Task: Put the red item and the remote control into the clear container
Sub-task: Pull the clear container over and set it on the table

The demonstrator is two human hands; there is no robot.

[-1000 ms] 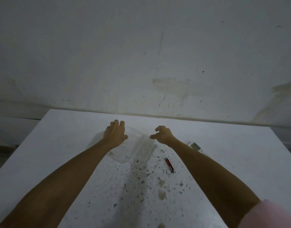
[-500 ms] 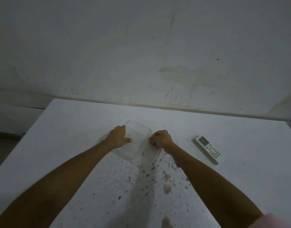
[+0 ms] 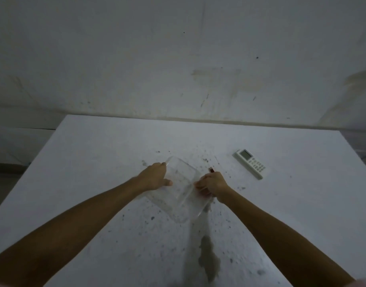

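Dim room, scuffed grey wall [image 3: 178,59] filling the whole upper half of the frame, and a white table [image 3: 95,162] below it that's speckled with dark spots and has a brownish stain [image 3: 209,259] near the bottom centre.

Pretty much dead centre sits the clear container [image 3: 179,183], a see-through plastic box turned at an angle to the table's edges, so one corner points to the upper left. It looks like it has a hinged lid part folded out toward the lower right, but the plastic is so transparent I honestly can't tell exactly where one half ends.

Left hand [image 3: 155,179] is pressed against the container's left rim, fingers curled over the far corner and thumb sticking out along the near side, so it's gripping the box. Right hand [image 3: 213,183] is on the container's right edge, fingers bunched up tight. The red item [image 3: 211,169] pokes out just above those knuckles, only a small dark-red tip visible; whether the hand is actually pinching it or it's just lying behind the hand, I can't tell.

Remote control [image 3: 250,163] is white with a little screen, lying flat on the table at centre right, well apart from both hands and outside the container.
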